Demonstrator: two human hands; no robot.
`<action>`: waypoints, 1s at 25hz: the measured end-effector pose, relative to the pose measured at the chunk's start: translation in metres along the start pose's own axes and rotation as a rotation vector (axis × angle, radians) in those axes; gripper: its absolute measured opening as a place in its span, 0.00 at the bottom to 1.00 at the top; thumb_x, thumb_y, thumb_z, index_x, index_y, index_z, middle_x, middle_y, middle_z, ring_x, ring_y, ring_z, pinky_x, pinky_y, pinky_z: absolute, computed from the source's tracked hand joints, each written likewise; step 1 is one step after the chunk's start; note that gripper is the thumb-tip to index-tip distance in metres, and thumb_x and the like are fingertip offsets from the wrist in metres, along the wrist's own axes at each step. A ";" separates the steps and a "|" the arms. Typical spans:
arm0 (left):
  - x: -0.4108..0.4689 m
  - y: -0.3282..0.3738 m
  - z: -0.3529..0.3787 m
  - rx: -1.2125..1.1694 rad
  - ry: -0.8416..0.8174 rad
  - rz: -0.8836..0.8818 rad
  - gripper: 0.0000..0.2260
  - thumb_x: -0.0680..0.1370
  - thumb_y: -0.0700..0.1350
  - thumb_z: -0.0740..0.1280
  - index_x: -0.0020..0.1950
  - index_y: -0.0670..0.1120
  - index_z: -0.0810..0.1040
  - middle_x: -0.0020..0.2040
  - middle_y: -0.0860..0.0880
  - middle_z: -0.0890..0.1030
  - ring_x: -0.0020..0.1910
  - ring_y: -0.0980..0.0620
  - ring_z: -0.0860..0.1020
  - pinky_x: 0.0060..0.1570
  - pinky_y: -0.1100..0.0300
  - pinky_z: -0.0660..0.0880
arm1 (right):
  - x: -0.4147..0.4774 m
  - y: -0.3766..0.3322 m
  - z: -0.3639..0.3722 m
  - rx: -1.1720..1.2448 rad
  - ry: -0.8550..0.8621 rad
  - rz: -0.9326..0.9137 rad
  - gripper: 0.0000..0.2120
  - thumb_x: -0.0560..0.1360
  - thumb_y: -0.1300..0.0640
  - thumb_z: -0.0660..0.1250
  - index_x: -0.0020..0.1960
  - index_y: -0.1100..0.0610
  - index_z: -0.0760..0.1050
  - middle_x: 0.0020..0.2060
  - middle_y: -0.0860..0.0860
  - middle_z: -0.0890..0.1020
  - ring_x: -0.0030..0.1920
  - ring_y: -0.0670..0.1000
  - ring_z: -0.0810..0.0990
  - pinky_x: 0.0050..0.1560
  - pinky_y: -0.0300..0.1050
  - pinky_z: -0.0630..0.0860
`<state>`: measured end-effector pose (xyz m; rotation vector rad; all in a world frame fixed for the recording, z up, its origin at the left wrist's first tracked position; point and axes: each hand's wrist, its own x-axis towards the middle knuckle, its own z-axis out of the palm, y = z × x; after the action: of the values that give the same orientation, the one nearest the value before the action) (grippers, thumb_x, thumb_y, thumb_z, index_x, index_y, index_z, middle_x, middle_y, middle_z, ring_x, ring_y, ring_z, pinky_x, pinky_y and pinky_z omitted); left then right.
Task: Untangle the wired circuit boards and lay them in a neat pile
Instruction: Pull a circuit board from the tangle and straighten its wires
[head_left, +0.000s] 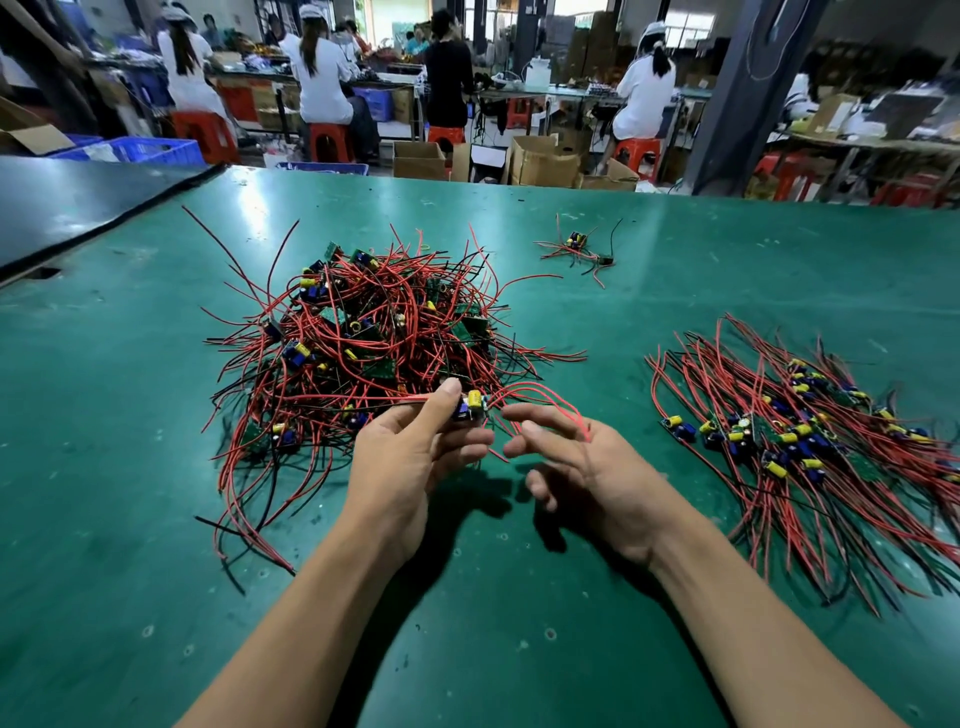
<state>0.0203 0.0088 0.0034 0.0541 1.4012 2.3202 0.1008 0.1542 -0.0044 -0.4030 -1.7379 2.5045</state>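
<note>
So the flat green matted surface (519, 649) has a big tangled heap of red-wired circuit boards (363, 343) on the left, a tidier fanned-out pile (810, 441) at right, and one small stray cluster (579, 249) further back.

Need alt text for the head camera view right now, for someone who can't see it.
The left hand pinches one wired circuit board at the near edge of a tangled heap; the open right hand touches its red wires. A combed-out pile lies to the right on the green table.
</note>
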 end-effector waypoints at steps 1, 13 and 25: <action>0.000 -0.001 0.000 0.002 0.006 0.011 0.08 0.75 0.44 0.72 0.44 0.38 0.80 0.37 0.40 0.84 0.29 0.50 0.82 0.32 0.62 0.81 | 0.000 0.003 0.003 -0.039 -0.014 -0.043 0.14 0.73 0.52 0.73 0.58 0.53 0.82 0.42 0.50 0.82 0.27 0.45 0.73 0.24 0.36 0.67; -0.002 0.001 -0.006 -0.089 -0.386 -0.394 0.12 0.72 0.42 0.68 0.53 0.40 0.83 0.48 0.40 0.85 0.41 0.48 0.86 0.37 0.60 0.82 | 0.005 0.001 0.004 0.259 0.005 -0.035 0.05 0.70 0.51 0.73 0.43 0.52 0.84 0.31 0.45 0.76 0.22 0.41 0.66 0.23 0.33 0.58; -0.005 -0.014 0.003 0.068 -0.359 -0.277 0.11 0.68 0.35 0.72 0.50 0.37 0.81 0.45 0.35 0.84 0.38 0.42 0.85 0.39 0.52 0.83 | 0.007 0.005 0.007 0.172 0.087 -0.062 0.07 0.68 0.52 0.75 0.43 0.55 0.84 0.31 0.51 0.78 0.23 0.44 0.74 0.23 0.36 0.73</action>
<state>0.0304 0.0147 -0.0063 0.2650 1.2187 1.9230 0.0927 0.1473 -0.0083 -0.4307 -1.4677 2.5265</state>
